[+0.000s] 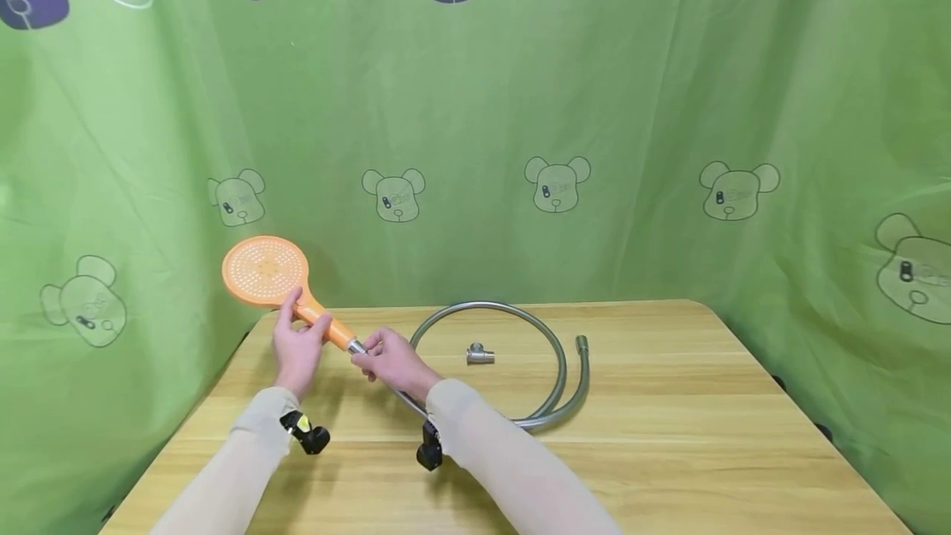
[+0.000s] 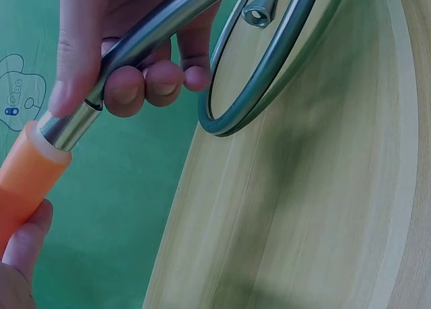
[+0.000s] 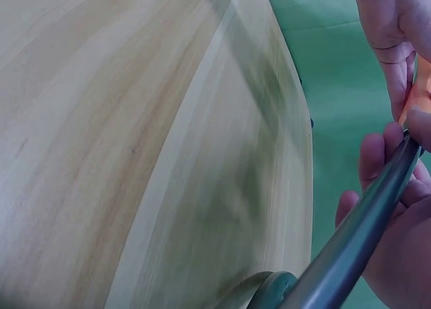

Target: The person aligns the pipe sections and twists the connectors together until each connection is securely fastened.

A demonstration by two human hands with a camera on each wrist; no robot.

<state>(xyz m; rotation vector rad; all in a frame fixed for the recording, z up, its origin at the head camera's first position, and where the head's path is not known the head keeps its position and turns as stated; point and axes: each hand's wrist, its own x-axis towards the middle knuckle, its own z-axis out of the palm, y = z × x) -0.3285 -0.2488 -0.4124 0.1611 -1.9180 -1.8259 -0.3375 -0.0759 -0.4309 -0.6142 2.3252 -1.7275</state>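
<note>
An orange shower head [image 1: 265,271] is tilted above the table's left side, its white-dotted face toward me. My left hand [image 1: 299,347] grips its handle, thumb and fingers on either side. At the lower end of that handle, my right hand [image 1: 399,363] pinches the metal end of a grey shower hose [image 1: 560,370]. In the left wrist view the hose's silver connector [image 2: 77,127] meets the orange handle; how far it is threaded cannot be seen. The right wrist view shows the hose [image 3: 367,235] running through the right hand [image 3: 404,208].
The hose loops over the wooden table [image 1: 669,436], its free end fitting [image 1: 582,343] pointing away from me. Inside the loop lies a small metal valve [image 1: 480,354]. A green printed curtain [image 1: 475,106] stands behind the table and at both sides.
</note>
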